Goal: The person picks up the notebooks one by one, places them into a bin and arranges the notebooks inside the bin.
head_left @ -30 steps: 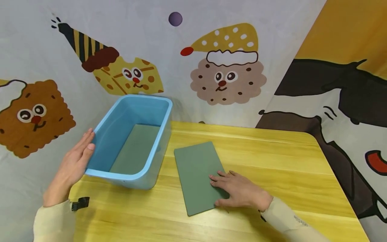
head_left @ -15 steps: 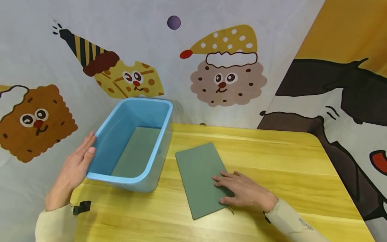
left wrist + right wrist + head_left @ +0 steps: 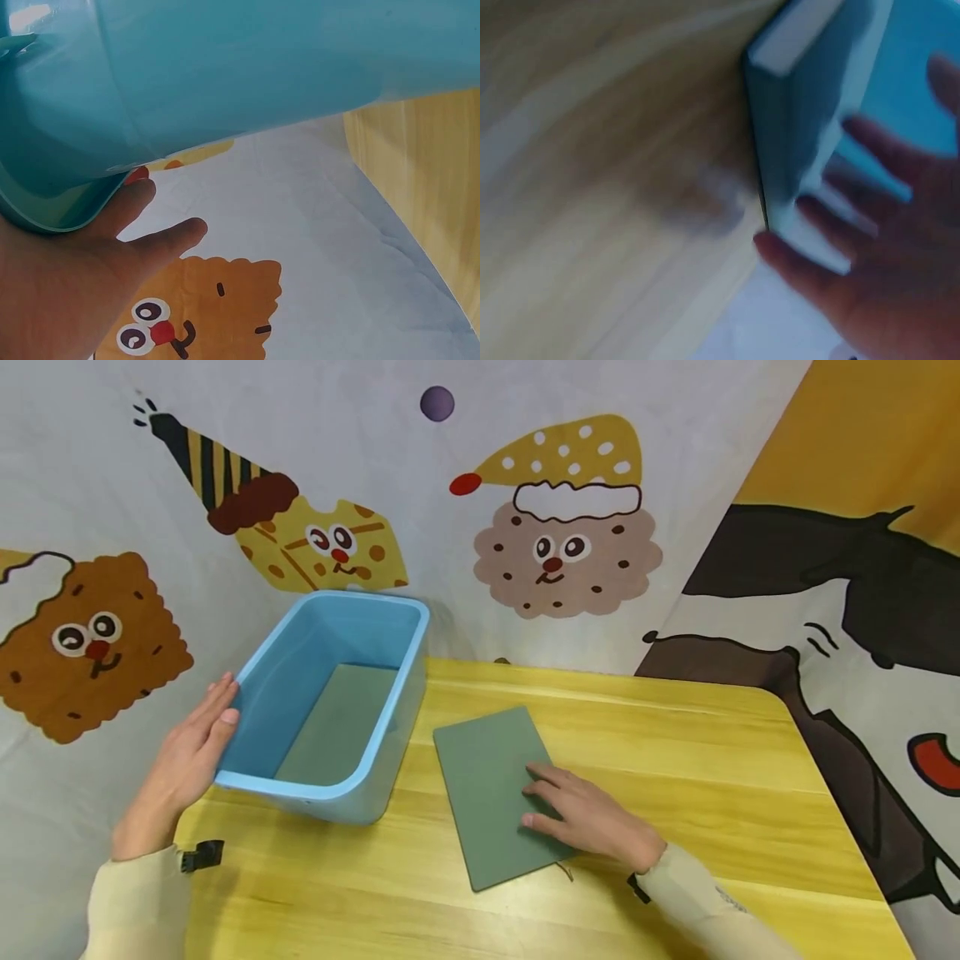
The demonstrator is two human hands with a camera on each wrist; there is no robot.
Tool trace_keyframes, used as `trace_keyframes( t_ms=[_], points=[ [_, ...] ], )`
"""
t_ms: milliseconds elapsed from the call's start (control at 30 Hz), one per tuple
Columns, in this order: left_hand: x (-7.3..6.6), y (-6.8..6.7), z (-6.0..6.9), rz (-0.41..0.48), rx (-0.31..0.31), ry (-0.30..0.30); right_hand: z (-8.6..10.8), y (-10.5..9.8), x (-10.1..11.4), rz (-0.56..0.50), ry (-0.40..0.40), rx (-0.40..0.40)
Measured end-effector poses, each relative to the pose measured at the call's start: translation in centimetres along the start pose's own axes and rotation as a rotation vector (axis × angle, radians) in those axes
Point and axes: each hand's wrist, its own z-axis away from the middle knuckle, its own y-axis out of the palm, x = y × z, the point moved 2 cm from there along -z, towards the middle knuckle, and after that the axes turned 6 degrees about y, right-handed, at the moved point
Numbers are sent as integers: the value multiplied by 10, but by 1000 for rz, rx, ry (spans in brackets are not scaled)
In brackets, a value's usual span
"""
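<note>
Neither hand is clamping down on anything: the left hand (image 3: 183, 760), at the left of the head view, is resting against the left rim of a blue bin (image 3: 397, 735), its fingers lying straight along the outside and its thumb by the rim. The right hand (image 3: 592, 818), right of centre in the lower half, is hovering over or lightly touching the right part of a green book (image 3: 487, 793), fingers spreading apart and bending loosely; whether the fingertips are meeting the cover cannot be told.

The green book is lying flat in the lower middle of the head view, slightly askew, with a thin cord (image 3: 567, 872) poking out at its lower right. In the right wrist view, its pale page edges are showing at the top, right of centre.

The bin is standing left of centre, apart from the book, and a flat green item (image 3: 337, 718) is lying on its floor.

A yellow wood-grain table (image 3: 675, 752) is filling the lower part of the frame. Behind it, a printed cloth (image 3: 457, 585) is spreading across the top, showing a brown biscuit at the left, a cheese wedge at the upper left and a hatted cookie at the upper middle. Pale sleeves (image 3: 142, 902) are covering both forearms.
</note>
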Motion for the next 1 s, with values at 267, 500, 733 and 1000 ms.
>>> trace_keyframes(
  t_ms=[267, 500, 733, 1000],
  points=[
    [-1, -4, -1, -14, -6, -13, -37, -2, 11, 43, 334, -135],
    [0, -1, 2, -21, -4, -6, -52, 3, 11, 5, 421, -17],
    [1, 0, 4, -7, -9, -12, -57, 4, -2, -158, 433, 61],
    [0, 1, 0, -12, -10, 24, -46, -4, -13, -156, 359, 58]
  ],
)
